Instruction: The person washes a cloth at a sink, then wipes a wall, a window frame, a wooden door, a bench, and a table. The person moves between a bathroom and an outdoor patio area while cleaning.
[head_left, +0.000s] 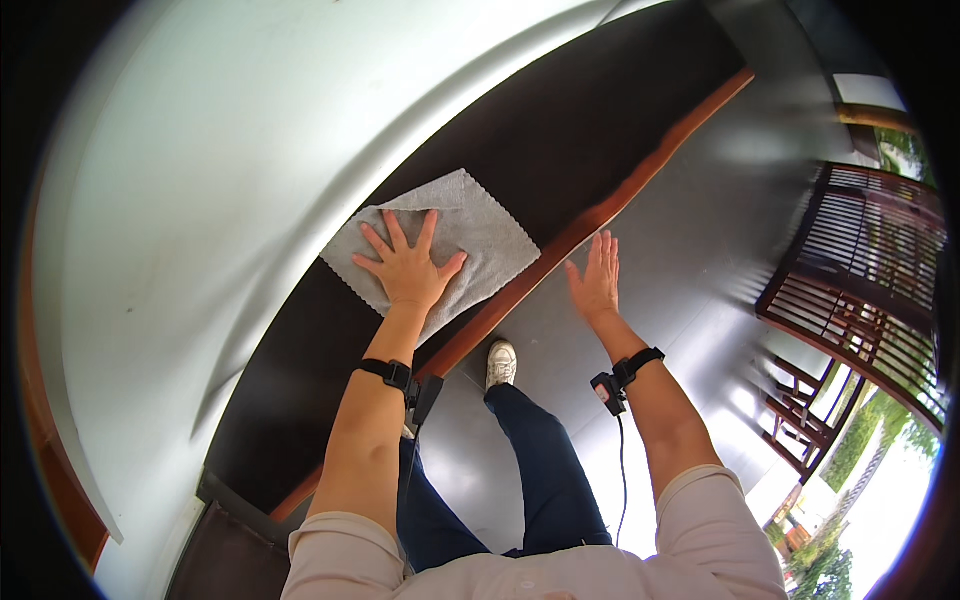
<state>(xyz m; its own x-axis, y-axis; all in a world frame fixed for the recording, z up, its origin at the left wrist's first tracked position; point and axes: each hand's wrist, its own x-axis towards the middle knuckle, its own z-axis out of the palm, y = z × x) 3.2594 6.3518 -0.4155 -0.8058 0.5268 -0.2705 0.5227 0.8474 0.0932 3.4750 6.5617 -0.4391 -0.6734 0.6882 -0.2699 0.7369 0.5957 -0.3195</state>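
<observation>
A grey cloth with a scalloped edge (495, 225) lies spread on a long dark tabletop (600, 112) that has a reddish-brown wooden front edge (645, 180). My left hand (411, 270) rests flat on the cloth, palm down and fingers spread, gripping nothing. Beyond the table's front edge, over the grey floor, my right hand (596, 281) is held in the air. Its fingers lie together and straight, the thumb stands a little apart, and it holds nothing. Each forearm wears a black strap with a small device.
A white wall (187, 150) runs along the table's far side. Dark slatted wooden furniture (862, 255) stands on the right, with greenery beyond it. My white shoe (501, 364) is on the shiny grey floor (675, 247) close to the table edge. A cable (622, 480) hangs from the right-arm device.
</observation>
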